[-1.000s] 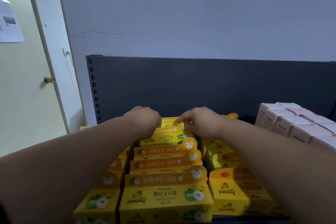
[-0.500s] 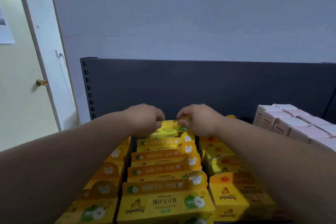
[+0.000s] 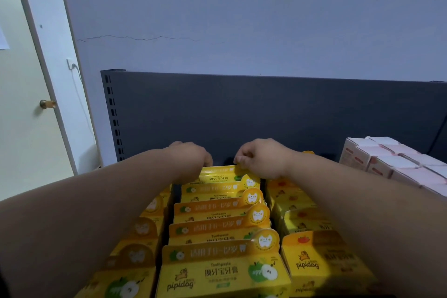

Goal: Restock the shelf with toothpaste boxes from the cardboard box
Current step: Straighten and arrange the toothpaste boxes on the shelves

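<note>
Your left hand [image 3: 191,159] and right hand [image 3: 261,161], a little apart, pinch the top corners of the rearmost yellow cardboard toothpaste box [image 3: 217,174], likely to seat it squarely against the dark grey shelf back [image 3: 242,116].

Apple toothpaste boxes [image 3: 222,271]: yellow, orange top band, green apple print, white tooth badge.
Neighbouring toothpaste boxes [image 3: 312,259]: yellow-orange, red fruit mark.
Side boxes [image 3: 387,162]: pale pink, white tops, red marks.
Shelf back panel [image 3: 266,109]: dark grey.
Wall [image 3: 242,7]: pale blue-grey.
Door [image 3: 21,140]: cream.
</note>
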Demonstrator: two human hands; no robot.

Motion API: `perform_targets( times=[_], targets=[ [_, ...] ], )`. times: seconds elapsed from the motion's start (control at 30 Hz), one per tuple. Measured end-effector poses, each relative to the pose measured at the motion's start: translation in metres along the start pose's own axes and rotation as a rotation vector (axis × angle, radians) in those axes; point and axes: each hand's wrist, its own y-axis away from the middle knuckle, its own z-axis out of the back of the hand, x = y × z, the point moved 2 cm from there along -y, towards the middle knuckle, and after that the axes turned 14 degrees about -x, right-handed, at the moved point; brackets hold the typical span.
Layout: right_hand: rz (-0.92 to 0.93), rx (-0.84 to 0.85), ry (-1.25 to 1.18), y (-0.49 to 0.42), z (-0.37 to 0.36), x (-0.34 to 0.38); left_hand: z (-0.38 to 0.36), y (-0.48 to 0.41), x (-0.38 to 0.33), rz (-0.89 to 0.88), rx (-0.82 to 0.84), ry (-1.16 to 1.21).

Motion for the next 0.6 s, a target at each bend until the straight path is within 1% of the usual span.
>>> perform_targets(
  times=[0.2,0.37,0.47,0.53,0.6],
  targets=[
    [0.058,0.032,-0.014,0.012,0.004,0.004,-0.004,0.012,0.003,0.016,0.013,0.061],
    [0.05,0.041,-0.013,0.022,0.006,0.006,-0.004,0.021,0.002,0.052,0.01,0.121],
    [0.044,0.003,0.01,0.028,0.008,0.006,0.001,0.03,-0.001,0.106,-0.074,0.165],
    [0.042,-0.017,0.032,0.033,0.01,0.004,0.008,0.039,-0.009,0.075,-0.159,0.197],
    [0.042,-0.028,0.04,0.038,0.011,0.003,0.013,0.049,-0.02,0.03,-0.17,0.233]
  ],
)
